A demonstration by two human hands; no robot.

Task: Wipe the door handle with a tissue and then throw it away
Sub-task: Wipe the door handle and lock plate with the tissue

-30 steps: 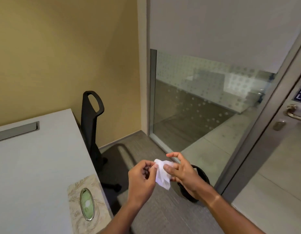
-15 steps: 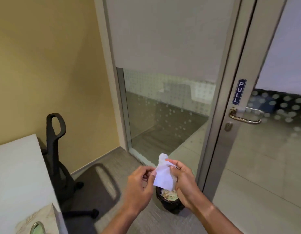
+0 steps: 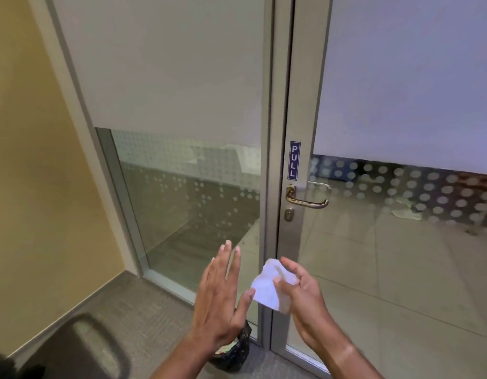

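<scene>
Glass door (image 3: 401, 242) reads "PULL" (image 3: 294, 160); right hand (image 3: 302, 294) holds tissue (image 3: 265, 289).

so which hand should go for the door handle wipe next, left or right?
Right, most likely. The right hand holds the tissue and sits below the door handle, on its side of the frame. The left hand is open, flat, with only its thumb tip near the tissue.

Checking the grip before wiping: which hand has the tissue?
The right hand pinches the white tissue between thumb and fingers; the left hand is flat and open, its thumb tip just beside the tissue.
</scene>
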